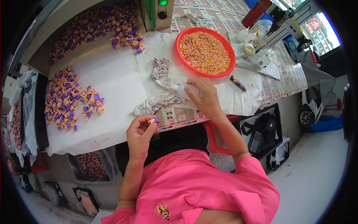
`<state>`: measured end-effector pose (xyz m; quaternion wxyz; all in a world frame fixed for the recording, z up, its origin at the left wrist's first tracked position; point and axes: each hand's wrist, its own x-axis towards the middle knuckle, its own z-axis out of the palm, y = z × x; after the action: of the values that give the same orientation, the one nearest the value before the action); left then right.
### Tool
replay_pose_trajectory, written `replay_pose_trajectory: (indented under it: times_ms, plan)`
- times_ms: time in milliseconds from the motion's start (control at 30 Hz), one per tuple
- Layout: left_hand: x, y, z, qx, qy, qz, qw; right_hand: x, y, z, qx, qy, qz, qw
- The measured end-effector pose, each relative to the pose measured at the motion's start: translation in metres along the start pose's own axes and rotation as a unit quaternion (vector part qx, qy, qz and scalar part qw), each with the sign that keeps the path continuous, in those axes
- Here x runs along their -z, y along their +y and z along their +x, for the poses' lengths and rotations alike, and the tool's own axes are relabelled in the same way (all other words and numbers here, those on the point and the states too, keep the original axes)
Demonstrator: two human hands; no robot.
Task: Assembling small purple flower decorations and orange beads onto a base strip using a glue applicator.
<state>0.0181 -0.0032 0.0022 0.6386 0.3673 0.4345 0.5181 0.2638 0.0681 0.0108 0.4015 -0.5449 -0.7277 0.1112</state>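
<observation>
On our left, a heap [61, 99] of purple-and-peach figures lies on the white sheet [112, 82]. Our left hand [141, 134] pinches one figure [153, 121] between thumb and fingertips at the table's [179, 115] front edge. We judge it light, fairly stiff and easily dropped, so we'd hold it by the peach part (the purple end pointing outward). Further right, our right hand [204, 98] closes around a bottle [182, 90], partly hidden but probably soft plastic, best held round its middle. Beyond sits the basin [212, 75].
</observation>
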Motion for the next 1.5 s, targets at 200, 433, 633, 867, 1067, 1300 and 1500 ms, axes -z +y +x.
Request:
replay_pose_trajectory:
  times_ms: [200,433,633,867,1067,1300,1500]
  plan:
    - [-0.002,0.004,-0.003,-0.005,0.0,0.005,1.0,0.024,0.022,0.049,0.031,0.014,-0.063,0.997]
    - [0.0,0.004,-0.01,-0.002,-0.007,-0.006,1.0,0.013,0.05,0.093,0.05,-0.104,-0.143,0.983]
    - [-0.001,0.006,-0.008,-0.01,-0.01,0.004,1.0,0.01,0.063,0.114,0.094,-0.185,-0.173,0.963]
    - [-0.041,0.011,0.007,-0.002,0.014,0.016,1.0,0.051,0.077,0.121,0.166,-0.099,-0.146,0.97]
    - [-0.06,0.021,-0.041,0.011,0.121,0.081,0.989,0.052,0.007,0.05,0.032,-0.111,0.246,0.962]
    - [-0.091,0.011,-0.018,-0.017,0.063,0.067,0.996,0.086,-0.038,-0.014,-0.22,-0.192,0.505,0.812]
    - [-0.122,-0.002,0.017,-0.032,-0.082,-0.014,0.996,0.099,-0.03,-0.041,-0.247,-0.09,0.454,0.851]
